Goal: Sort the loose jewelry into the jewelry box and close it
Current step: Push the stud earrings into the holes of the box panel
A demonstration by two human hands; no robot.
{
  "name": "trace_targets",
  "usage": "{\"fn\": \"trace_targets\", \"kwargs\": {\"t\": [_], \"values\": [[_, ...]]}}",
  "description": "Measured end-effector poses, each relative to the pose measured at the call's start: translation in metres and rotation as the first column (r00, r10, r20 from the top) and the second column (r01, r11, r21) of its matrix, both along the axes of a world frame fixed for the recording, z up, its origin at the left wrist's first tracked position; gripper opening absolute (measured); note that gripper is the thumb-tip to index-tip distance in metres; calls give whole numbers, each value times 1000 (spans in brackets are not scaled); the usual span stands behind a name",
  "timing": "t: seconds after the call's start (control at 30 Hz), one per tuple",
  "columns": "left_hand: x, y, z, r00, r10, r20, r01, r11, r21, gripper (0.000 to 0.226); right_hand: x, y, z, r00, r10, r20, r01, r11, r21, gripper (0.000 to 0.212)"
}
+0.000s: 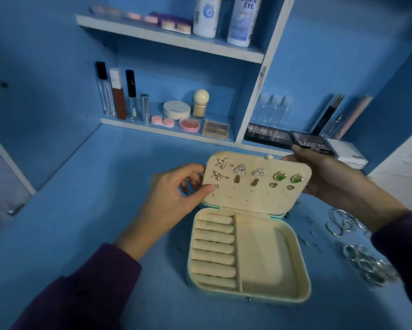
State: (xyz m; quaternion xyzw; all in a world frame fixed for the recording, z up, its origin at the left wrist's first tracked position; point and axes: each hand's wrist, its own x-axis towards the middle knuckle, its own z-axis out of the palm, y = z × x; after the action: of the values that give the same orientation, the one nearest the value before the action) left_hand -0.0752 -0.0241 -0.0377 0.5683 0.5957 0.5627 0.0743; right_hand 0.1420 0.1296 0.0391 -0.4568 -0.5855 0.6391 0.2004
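Roughly halfway: the jewelry box point(249, 253) sits open on the blue desk point(105, 210). Its lid point(257, 179) holds eleven earrings. The left hand point(176, 194) pinches a small stud point(216, 186) against the lid; the right hand point(324, 172) grips the lid's edge. Ring slots point(213, 251) are empty, and rings point(367, 265) and hoops point(343, 222) wait loose at the right, too jumbled to count.

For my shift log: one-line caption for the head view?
Left hand presses an earring into the open jewelry box lid while right hand steadies it.
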Motion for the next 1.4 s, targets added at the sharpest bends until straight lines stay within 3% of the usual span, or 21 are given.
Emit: {"fn": "trace_targets", "kwargs": {"t": [0.23,0.37,0.8,0.9,0.97,1.03,1.1,1.23,1.4], "values": [[2,8,3,977,11,215,21,989,-146,34,16,-5,-17,992,-50,-119,47,999,-29,39],[0,8,0,943,-32,331,96,979,-179,36,20,-8,-20,994,-16,-108,16,1000,0,40],[2,15,-3,961,11,275,40,983,-181,34,25,-7,-18,997,44,-69,-40,998,57,38],[2,13,-3,961,0,277,51,983,-177,33,33,-3,-17,999,45,18,-47,987,152,34],[2,12,-3,960,-18,280,68,983,-169,33,41,-2,-17,990,29,140,-70,953,295,24],[1,11,-2,961,-21,277,70,983,-170,37,50,0,-17,934,32,356,-213,850,481,14],[1,11,-3,965,-17,263,66,982,-179,40,58,4,-20,833,13,554,-392,721,572,17],[0,11,-4,968,-12,252,62,979,-192,42,71,5,-28,732,-33,680,-519,619,589,11],[-2,12,-6,971,-3,240,53,978,-202,43,74,0,-33,686,7,728,-570,628,530,11]]}}
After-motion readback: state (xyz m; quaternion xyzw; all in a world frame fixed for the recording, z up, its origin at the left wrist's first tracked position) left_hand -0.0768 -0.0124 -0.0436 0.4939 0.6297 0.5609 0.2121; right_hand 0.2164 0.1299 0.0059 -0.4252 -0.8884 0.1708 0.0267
